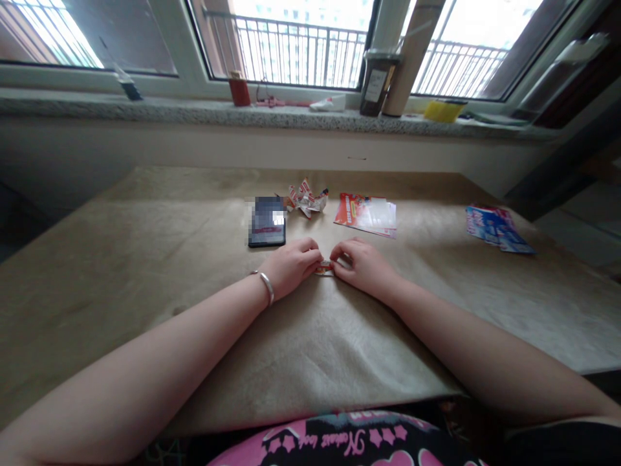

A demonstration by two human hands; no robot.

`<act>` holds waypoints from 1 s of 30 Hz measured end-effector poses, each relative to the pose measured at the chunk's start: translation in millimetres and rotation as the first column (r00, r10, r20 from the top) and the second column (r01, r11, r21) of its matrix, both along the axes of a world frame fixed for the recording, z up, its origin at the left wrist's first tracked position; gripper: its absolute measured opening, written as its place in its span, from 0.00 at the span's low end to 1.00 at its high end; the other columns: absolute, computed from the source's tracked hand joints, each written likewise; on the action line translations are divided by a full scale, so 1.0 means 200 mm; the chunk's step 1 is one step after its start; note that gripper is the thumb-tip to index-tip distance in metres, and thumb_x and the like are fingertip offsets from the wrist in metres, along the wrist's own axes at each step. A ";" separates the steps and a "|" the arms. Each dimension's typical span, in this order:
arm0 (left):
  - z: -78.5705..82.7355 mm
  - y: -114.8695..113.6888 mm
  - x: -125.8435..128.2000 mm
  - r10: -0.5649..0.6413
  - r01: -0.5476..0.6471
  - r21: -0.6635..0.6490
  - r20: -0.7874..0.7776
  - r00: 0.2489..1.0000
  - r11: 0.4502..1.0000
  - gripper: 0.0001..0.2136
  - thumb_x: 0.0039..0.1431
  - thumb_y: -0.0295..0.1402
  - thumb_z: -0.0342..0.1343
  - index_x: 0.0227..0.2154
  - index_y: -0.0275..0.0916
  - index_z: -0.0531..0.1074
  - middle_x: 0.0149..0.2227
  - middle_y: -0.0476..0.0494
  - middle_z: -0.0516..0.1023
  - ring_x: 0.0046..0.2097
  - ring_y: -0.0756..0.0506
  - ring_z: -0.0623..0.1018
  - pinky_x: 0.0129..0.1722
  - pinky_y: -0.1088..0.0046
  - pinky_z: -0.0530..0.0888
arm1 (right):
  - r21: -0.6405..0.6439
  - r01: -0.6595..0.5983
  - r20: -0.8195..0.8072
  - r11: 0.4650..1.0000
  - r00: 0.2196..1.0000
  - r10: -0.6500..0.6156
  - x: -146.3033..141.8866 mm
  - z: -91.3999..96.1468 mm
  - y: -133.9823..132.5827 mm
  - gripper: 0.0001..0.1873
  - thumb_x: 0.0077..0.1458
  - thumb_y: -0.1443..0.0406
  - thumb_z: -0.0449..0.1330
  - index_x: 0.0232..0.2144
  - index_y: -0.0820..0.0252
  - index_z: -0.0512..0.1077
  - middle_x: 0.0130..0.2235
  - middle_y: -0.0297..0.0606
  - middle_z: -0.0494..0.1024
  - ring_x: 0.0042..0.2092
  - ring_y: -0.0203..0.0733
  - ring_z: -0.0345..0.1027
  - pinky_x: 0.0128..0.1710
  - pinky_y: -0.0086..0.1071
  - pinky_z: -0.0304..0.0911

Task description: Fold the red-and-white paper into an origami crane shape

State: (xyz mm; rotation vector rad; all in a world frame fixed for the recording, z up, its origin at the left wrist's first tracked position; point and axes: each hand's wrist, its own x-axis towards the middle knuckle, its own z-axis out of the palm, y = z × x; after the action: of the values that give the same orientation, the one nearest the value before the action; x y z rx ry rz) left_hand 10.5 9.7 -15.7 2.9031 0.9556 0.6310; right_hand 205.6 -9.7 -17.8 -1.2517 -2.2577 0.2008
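Note:
My left hand [294, 264] and my right hand [359, 264] rest close together at the middle of the table, fingers curled in. Between their fingertips is a small printed piece of paper or wrapper [325, 267], white with red; both hands pinch it at its ends. The fingers cover part of it, so its full shape is hidden. Just beyond my left hand lies a dark phone-like device [268, 223], partly blurred out. Past the fingertips sit crumpled white and red wrappers [306, 199].
Red and white printed packets [366, 215] lie beyond my right hand, and blue packets [499, 230] farther right. The tan-covered table [121, 278] meets a wall below a stone windowsill [291, 116]. On the sill stand a red spool [239, 89], a dark container [377, 84] and a yellow item [444, 110].

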 end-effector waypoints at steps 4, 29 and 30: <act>-0.01 0.01 0.00 -0.008 0.008 -0.016 0.020 1.000 1.000 0.10 0.59 0.31 0.47 0.29 0.35 0.71 0.33 0.42 0.71 0.35 0.49 0.70 0.37 0.74 0.68 | -0.022 0.004 -0.015 1.000 1.000 -0.004 0.00 -0.01 0.01 0.04 0.47 0.67 0.57 0.29 0.58 0.71 0.31 0.36 0.74 0.37 0.39 0.64 0.38 0.32 0.59; 0.01 0.00 -0.02 -0.090 0.090 -0.002 -0.034 0.995 0.996 0.07 0.57 0.32 0.49 0.30 0.36 0.70 0.31 0.44 0.71 0.35 0.49 0.69 0.36 0.74 0.67 | 0.062 -0.150 0.118 0.987 0.983 0.142 0.02 0.02 -0.02 0.03 0.47 0.66 0.58 0.28 0.59 0.69 0.31 0.37 0.73 0.38 0.40 0.62 0.40 0.32 0.58; 0.01 -0.01 -0.02 -0.088 0.088 -0.001 -0.035 0.996 0.996 0.07 0.57 0.32 0.49 0.29 0.36 0.70 0.31 0.45 0.71 0.34 0.49 0.69 0.35 0.75 0.67 | 0.073 -0.149 0.143 0.986 0.980 0.137 0.02 0.02 -0.02 0.03 0.48 0.66 0.57 0.29 0.59 0.69 0.31 0.37 0.73 0.38 0.40 0.62 0.40 0.32 0.58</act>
State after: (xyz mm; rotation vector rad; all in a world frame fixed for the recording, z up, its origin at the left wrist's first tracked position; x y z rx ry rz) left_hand 6.4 8.5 -14.3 2.9463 0.8256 0.5770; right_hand 209.1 -13.8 -13.3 -1.0902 -2.4500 0.0739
